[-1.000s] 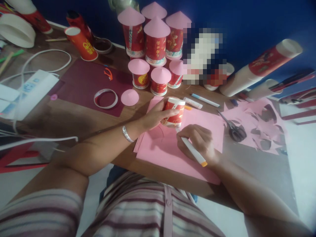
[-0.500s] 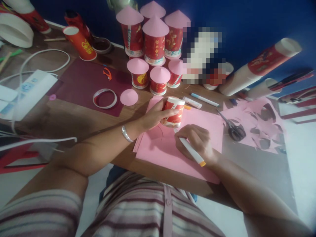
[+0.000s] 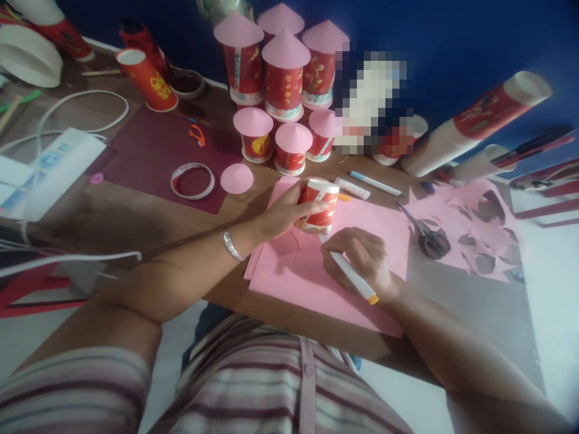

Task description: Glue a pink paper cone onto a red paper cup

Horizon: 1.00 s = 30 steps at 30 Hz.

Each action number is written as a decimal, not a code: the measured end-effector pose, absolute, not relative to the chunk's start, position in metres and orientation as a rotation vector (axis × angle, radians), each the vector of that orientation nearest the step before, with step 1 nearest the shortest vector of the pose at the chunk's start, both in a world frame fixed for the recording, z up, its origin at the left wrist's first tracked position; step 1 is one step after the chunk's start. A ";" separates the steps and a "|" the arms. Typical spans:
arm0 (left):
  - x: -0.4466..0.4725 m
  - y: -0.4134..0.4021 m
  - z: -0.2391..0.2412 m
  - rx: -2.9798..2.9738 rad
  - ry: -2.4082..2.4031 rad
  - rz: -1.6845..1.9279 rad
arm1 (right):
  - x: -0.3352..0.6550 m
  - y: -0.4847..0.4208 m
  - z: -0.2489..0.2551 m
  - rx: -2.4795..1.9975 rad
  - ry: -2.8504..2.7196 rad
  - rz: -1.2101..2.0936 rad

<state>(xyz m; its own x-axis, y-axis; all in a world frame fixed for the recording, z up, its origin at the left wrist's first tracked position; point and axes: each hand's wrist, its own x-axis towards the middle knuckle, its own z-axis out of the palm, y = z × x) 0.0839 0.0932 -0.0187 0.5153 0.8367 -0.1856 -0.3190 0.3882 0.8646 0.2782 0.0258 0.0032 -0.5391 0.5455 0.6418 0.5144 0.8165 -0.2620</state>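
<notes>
Left hand [image 3: 289, 211] clamps a red paper cup [image 3: 318, 206] upside down on pink paper [image 3: 316, 271] (a steady template), while right hand [image 3: 362, 259] pinches a white marker [image 3: 350, 276] at its rim.

Left hand [image 3: 287, 211] reaches forward with fingers curled in a sideways grasp, a silver bracelet at its wrist. Right hand [image 3: 362, 256] is closed in a writing grip, forearm angled inward.

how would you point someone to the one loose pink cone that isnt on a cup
Start at the cluster of red cups capped with pink cones at the back of the table. Just in front and left lies a tape ring. The loose pink cone sits right beside it, flat on the table, with no cup underneath.
</notes>
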 end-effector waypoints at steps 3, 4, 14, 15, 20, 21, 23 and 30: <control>0.084 0.092 -0.017 0.879 0.699 0.810 | 0.279 0.026 0.003 -0.785 -2.252 0.039; 0.084 0.092 -0.017 0.881 0.697 0.812 | 0.279 0.026 0.003 -0.788 -2.254 0.035; 0.084 0.094 -0.023 0.921 0.675 0.830 | 0.279 0.028 0.005 -0.765 -2.268 0.050; 0.084 0.094 -0.023 0.920 0.674 0.827 | 0.279 0.028 0.005 -0.759 -2.265 0.050; 0.083 0.094 -0.021 0.905 0.672 0.796 | 0.278 0.028 0.005 -0.760 -2.261 0.056; 0.083 0.094 -0.021 0.901 0.670 0.791 | 0.278 0.028 0.005 -0.765 -2.262 0.058; 0.083 0.093 -0.021 0.896 0.674 0.786 | 0.278 0.028 0.006 -0.769 -2.264 0.063; 0.083 0.093 -0.021 0.892 0.676 0.795 | 0.279 0.027 0.006 -0.781 -2.273 0.112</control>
